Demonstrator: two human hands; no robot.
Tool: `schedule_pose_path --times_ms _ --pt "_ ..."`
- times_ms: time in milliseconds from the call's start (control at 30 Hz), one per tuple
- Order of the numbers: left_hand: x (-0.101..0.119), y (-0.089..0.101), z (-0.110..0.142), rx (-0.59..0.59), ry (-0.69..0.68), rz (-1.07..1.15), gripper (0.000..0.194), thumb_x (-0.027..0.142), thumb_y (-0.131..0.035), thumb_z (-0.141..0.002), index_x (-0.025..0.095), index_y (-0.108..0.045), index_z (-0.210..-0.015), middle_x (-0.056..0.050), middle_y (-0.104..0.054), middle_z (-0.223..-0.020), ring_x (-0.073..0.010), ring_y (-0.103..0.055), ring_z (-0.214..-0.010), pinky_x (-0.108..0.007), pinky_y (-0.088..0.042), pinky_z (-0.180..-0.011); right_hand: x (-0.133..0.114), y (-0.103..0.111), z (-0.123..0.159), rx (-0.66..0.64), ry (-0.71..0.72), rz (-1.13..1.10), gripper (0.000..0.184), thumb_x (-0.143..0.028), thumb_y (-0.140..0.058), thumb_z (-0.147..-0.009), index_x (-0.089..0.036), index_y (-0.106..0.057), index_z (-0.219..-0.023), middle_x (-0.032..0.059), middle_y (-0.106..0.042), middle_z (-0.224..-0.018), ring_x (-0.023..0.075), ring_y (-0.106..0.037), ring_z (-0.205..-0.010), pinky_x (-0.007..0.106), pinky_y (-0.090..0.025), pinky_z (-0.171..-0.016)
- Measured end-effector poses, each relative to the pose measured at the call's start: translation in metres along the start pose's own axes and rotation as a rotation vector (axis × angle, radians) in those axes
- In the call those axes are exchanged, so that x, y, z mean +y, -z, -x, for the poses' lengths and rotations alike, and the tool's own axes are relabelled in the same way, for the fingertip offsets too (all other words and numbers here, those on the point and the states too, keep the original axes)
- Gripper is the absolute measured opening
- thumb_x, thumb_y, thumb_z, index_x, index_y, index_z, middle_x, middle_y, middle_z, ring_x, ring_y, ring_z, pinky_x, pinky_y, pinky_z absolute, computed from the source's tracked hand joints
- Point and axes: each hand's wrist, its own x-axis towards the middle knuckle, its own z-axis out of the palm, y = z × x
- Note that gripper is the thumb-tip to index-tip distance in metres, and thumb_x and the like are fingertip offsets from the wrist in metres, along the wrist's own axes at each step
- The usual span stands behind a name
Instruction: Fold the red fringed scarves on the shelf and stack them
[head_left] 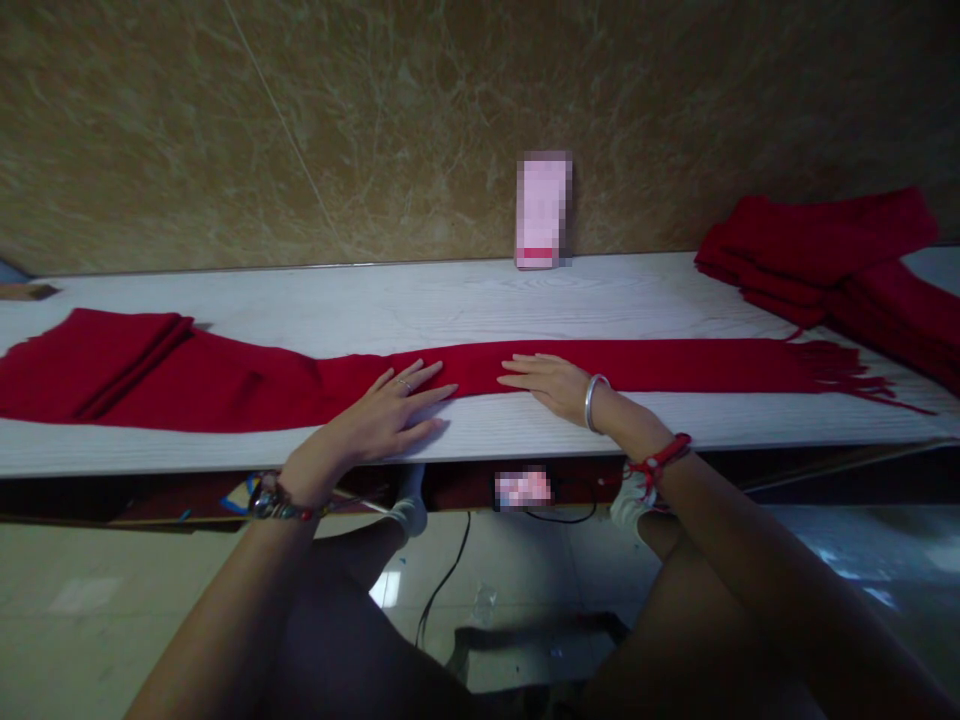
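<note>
A long red scarf [675, 366] lies stretched across the white table. Its right part is folded into a narrow strip ending in a fringe, while the left part is wider, with a doubled-over fold near its end. My left hand [390, 410] rests flat on the scarf left of the middle, fingers spread. Further right, my right hand [551, 385] also lies flat on the narrow strip, fingers stretched out and pointing left. A short gap of red cloth shows between the two hands.
More red scarves [825, 260] are piled at the table's right rear. A pink, pixelated upright item [543, 210] leans on the marbled wall. Below the white table [465, 300], a phone-like item [523, 488] with a cable sits on a dark shelf. A small wooden piece [28, 292] lies far left.
</note>
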Motion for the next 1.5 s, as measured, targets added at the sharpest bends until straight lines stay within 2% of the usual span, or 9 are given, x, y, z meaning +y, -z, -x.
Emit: schedule_pose_path --times_ms 167,300,400,633,800,1033,1300,1400,1500 --pt "0.0 -0.001 0.003 -0.054 0.076 -0.009 0.05 0.05 -0.029 -0.094 0.03 -0.041 -0.138 -0.004 -0.021 -0.155 -0.0328 -0.019 -0.14 -0.06 -0.025 -0.106 -0.001 0.001 -0.001 -0.008 -0.018 -0.011 0.049 -0.007 -0.038 -0.086 -0.026 -0.054 -0.129 0.0003 -0.049 -0.14 0.0156 -0.039 -0.132 0.039 -0.035 -0.109" --pt "0.005 -0.004 -0.003 0.079 0.096 -0.045 0.046 0.043 -0.026 -0.096 0.028 -0.043 -0.137 -0.005 -0.026 -0.153 -0.0312 -0.02 -0.14 -0.059 -0.024 -0.108 -0.002 0.002 -0.001 -0.028 -0.035 -0.027 0.051 -0.004 -0.037 -0.085 -0.022 -0.053 -0.13 0.0023 -0.049 -0.14 0.0156 -0.038 -0.133 0.039 -0.033 -0.11" --pt "0.014 -0.006 -0.016 0.18 0.011 -0.078 0.049 0.045 -0.029 -0.096 0.027 -0.038 -0.14 -0.005 -0.026 -0.153 -0.0295 -0.017 -0.141 -0.057 -0.019 -0.11 -0.002 0.002 -0.001 -0.031 -0.028 -0.026 0.052 -0.003 -0.037 -0.084 -0.021 -0.053 -0.13 0.0029 -0.048 -0.141 0.0157 -0.037 -0.133 0.04 -0.032 -0.11" --pt "0.013 -0.008 -0.041 0.223 -0.067 -0.083 0.043 0.026 -0.031 -0.096 0.014 -0.048 -0.133 -0.012 -0.045 -0.142 -0.0228 -0.04 -0.131 -0.043 -0.035 -0.107 -0.003 0.002 0.0 -0.047 -0.039 -0.024 0.054 -0.002 -0.034 -0.084 -0.018 -0.05 -0.133 0.0055 -0.045 -0.142 0.017 -0.036 -0.134 0.042 -0.032 -0.11" --pt "0.004 -0.005 -0.036 0.194 -0.11 0.018 0.046 0.018 -0.027 -0.093 0.014 -0.044 -0.136 -0.012 -0.045 -0.142 -0.0181 -0.043 -0.129 -0.038 -0.04 -0.105 0.001 -0.002 0.0 -0.008 -0.016 -0.045 0.057 -0.002 -0.033 -0.084 -0.022 -0.048 -0.134 0.0029 -0.046 -0.141 0.0153 -0.036 -0.133 0.042 -0.032 -0.11" --pt "-0.003 -0.008 -0.027 0.053 -0.003 -0.013 0.049 0.024 -0.027 -0.094 0.022 -0.033 -0.143 -0.007 -0.035 -0.148 -0.0252 -0.025 -0.139 -0.054 -0.028 -0.108 0.007 -0.005 0.007 -0.03 -0.021 -0.041 0.062 0.004 -0.033 -0.08 -0.022 -0.047 -0.135 0.0024 -0.044 -0.143 0.014 -0.033 -0.134 0.04 -0.032 -0.111" --pt "-0.017 -0.006 -0.011 0.181 -0.032 0.019 0.049 0.015 -0.03 -0.089 0.016 -0.046 -0.135 -0.01 -0.05 -0.138 -0.0196 -0.043 -0.13 -0.043 -0.037 -0.105 0.012 -0.002 0.018 0.028 -0.024 -0.118 0.06 0.003 -0.033 -0.081 -0.026 -0.051 -0.131 -0.0002 -0.05 -0.139 0.0125 -0.039 -0.131 0.04 -0.034 -0.11" --pt "-0.013 0.0 -0.013 0.217 -0.003 0.012 0.045 0.023 -0.031 -0.092 0.016 -0.049 -0.133 -0.012 -0.055 -0.133 -0.0213 -0.049 -0.124 -0.042 -0.043 -0.099 0.012 0.001 0.016 0.07 -0.023 -0.128 0.059 0.001 -0.034 -0.081 -0.025 -0.052 -0.131 -0.0002 -0.051 -0.138 0.0118 -0.043 -0.129 0.037 -0.036 -0.109" --pt "-0.013 0.002 -0.018 0.282 0.051 -0.032 0.044 0.018 -0.031 -0.091 0.019 -0.052 -0.13 -0.01 -0.055 -0.133 -0.0228 -0.047 -0.127 -0.047 -0.041 -0.1 0.011 0.003 0.015 0.122 -0.034 -0.113 0.057 0.001 -0.033 -0.082 -0.022 -0.053 -0.13 0.0015 -0.05 -0.139 0.012 -0.044 -0.128 0.036 -0.037 -0.108"
